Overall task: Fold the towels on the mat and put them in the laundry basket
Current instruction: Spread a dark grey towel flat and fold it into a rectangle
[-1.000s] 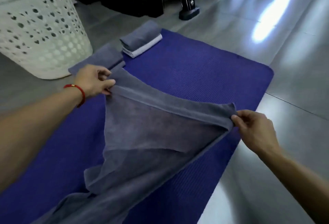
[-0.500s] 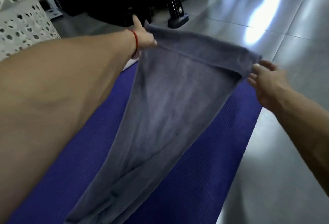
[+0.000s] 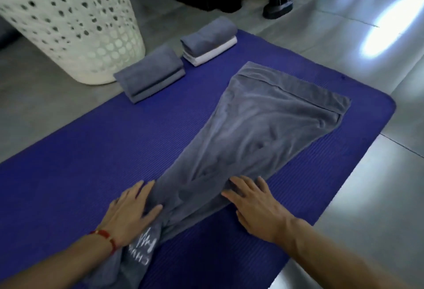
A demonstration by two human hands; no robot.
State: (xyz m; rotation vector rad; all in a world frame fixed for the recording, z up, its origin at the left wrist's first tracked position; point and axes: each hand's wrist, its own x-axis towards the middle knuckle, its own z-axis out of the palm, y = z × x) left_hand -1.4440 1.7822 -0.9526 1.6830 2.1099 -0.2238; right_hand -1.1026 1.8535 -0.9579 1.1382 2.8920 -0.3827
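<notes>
A long grey towel [image 3: 259,132] lies stretched out on the blue mat [image 3: 96,151], wide at its far end and bunched near me. My left hand [image 3: 133,210], with a red band on the wrist, presses flat on the towel's near left edge. My right hand [image 3: 254,203] lies flat with straight fingers on its near right edge. A folded grey towel [image 3: 151,77] sits at the mat's far left edge. Beside it a folded grey towel lies on top of a folded white one [image 3: 210,40]. The white laundry basket [image 3: 68,24] stands on the floor at the far left.
Grey glossy floor tiles [image 3: 367,208] surround the mat. Dark furniture and a black stand foot [image 3: 277,8] are beyond the mat's far edge. White lettering shows on the towel's near end by my left wrist.
The towel, held up by its far corners before, now lies flat on the mat. Both hands have let go of the corners and come back to its near end.
</notes>
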